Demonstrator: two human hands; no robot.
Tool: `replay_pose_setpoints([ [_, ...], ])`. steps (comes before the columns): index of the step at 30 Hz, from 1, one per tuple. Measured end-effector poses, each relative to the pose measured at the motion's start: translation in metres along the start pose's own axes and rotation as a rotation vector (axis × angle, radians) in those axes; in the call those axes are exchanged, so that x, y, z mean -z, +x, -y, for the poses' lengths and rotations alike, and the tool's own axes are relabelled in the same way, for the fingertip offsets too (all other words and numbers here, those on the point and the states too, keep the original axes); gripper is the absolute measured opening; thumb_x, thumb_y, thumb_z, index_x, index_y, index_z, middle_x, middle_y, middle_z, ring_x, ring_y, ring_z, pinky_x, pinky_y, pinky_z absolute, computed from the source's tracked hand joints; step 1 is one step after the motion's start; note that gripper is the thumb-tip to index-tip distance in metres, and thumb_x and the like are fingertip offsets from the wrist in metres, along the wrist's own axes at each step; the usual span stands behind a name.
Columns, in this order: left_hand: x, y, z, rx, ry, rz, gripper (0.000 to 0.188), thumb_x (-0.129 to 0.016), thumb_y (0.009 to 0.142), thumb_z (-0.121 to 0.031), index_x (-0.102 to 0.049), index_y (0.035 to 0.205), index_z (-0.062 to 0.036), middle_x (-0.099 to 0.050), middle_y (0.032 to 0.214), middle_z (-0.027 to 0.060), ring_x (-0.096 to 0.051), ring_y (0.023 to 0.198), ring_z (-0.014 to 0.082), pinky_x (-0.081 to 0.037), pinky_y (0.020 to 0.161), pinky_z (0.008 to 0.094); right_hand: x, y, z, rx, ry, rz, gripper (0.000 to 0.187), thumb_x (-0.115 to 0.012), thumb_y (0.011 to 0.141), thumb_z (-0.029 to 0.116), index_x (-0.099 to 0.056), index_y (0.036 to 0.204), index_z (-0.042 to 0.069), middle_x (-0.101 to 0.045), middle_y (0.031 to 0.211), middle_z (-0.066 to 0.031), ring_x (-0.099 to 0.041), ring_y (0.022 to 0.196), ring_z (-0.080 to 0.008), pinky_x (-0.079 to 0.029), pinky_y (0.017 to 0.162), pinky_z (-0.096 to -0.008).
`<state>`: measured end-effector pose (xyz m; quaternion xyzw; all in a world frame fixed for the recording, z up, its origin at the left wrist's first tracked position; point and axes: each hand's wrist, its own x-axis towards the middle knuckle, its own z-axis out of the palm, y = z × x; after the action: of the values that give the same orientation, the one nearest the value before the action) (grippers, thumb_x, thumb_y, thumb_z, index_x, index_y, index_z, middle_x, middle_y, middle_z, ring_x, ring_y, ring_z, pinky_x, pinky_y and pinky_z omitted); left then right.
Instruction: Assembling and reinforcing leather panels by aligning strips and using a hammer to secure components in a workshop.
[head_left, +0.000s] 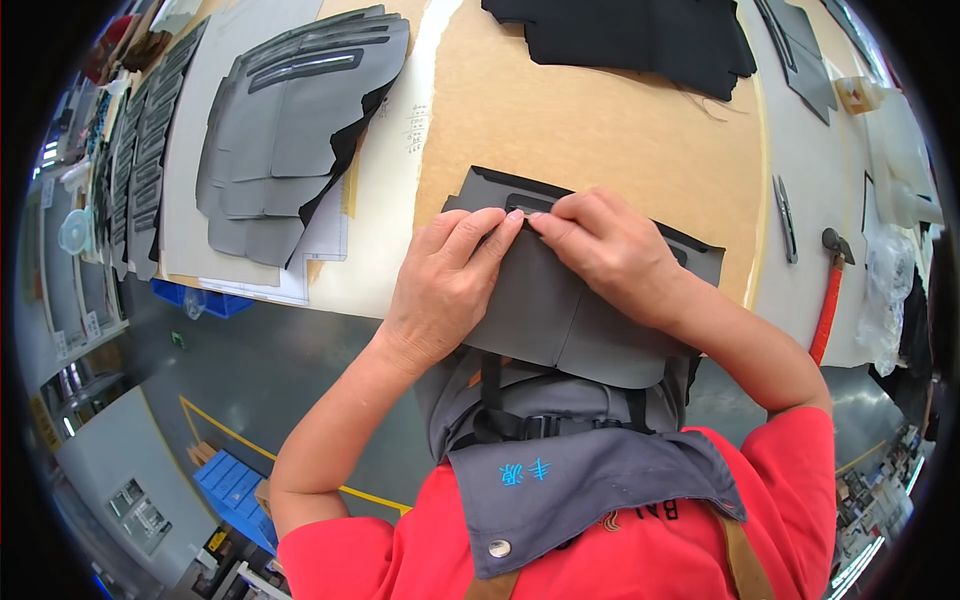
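A dark grey sheet panel (540,315) lies at the table's near edge, partly overhanging it toward my apron (590,490). It has a dark folded strip along its far edge and a long black-edged slot below that. My left hand (440,285) pinches at the slot's left end, thumb and forefinger together. Close beside it, my right hand (615,255) is also closed in a pinch, the fingertips of both hands nearly touching. Something small and pale shows between the fingertips, too small to name. My right hand covers most of the slot's middle.
Similar grey panels (300,130) lie stacked at the left, near more slotted pieces (150,150). Black fabric (630,35) is at the far side. On the right are a slim metal tool (785,220), a red-handled hammer (828,310), a jar (858,94) and clear plastic (885,295).
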<state>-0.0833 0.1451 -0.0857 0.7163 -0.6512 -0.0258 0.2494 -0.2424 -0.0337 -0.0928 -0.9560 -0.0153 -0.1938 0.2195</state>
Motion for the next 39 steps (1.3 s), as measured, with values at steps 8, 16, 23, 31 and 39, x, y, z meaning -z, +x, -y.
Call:
replay_pose_setpoints([
  [8, 0.000, 0.000, -0.003, 0.003, 0.038, 0.013, 0.050, -0.071, 0.083, 0.005, -0.072, 0.132, -0.0085, -0.064, 0.122, 0.0057, -0.061, 0.111, 0.0266, -0.051, 0.096, 0.0403, 0.009, -0.013, -0.003, -0.051, 0.061, 0.037, 0.029, -0.070, 0.086, 0.005, -0.072, 0.114, -0.001, -0.066, 0.104, -0.0106, -0.065, 0.093, -0.0267, -0.057, 0.080, -0.0375],
  [16, -0.003, 0.002, -0.015, -0.008, 0.083, 0.085, 0.052, -0.064, 0.083, 0.002, -0.071, 0.134, -0.0089, -0.063, 0.122, 0.0050, -0.061, 0.114, 0.0262, -0.047, 0.098, 0.0385, 0.010, -0.017, 0.002, -0.124, 0.090, 0.003, 0.036, -0.070, 0.081, 0.003, -0.072, 0.117, -0.001, -0.065, 0.102, -0.0098, -0.064, 0.089, -0.0265, -0.057, 0.079, -0.0382],
  [23, 0.001, 0.000, -0.016, -0.024, 0.065, 0.092, 0.049, -0.065, 0.085, -0.003, -0.069, 0.134, -0.0061, -0.064, 0.125, 0.0058, -0.061, 0.118, 0.0245, -0.047, 0.098, 0.0377, 0.021, -0.020, 0.002, 0.003, 0.013, 0.047, 0.037, -0.077, 0.081, -0.003, -0.073, 0.118, 0.001, -0.066, 0.100, -0.0091, -0.063, 0.085, -0.0261, -0.056, 0.074, -0.0363],
  [31, -0.004, 0.002, -0.022, -0.067, 0.120, 0.100, 0.050, -0.065, 0.086, -0.006, -0.067, 0.136, -0.0051, -0.064, 0.124, 0.0082, -0.062, 0.122, 0.0252, -0.049, 0.099, 0.0383, 0.024, -0.028, 0.011, -0.340, 0.201, 0.031, 0.029, -0.075, 0.080, 0.000, -0.074, 0.109, 0.002, -0.066, 0.097, -0.0091, -0.065, 0.086, -0.0279, -0.056, 0.074, -0.0372],
  [39, -0.002, 0.003, -0.024, -0.045, 0.072, 0.127, 0.050, -0.063, 0.089, -0.008, -0.068, 0.139, -0.0124, -0.062, 0.124, 0.0073, -0.061, 0.120, 0.0245, -0.048, 0.100, 0.0385, 0.022, -0.041, 0.008, -0.140, 0.042, 0.001, 0.034, -0.074, 0.080, 0.000, -0.074, 0.114, 0.001, -0.066, 0.099, -0.0084, -0.064, 0.085, -0.0238, -0.057, 0.072, -0.0358],
])
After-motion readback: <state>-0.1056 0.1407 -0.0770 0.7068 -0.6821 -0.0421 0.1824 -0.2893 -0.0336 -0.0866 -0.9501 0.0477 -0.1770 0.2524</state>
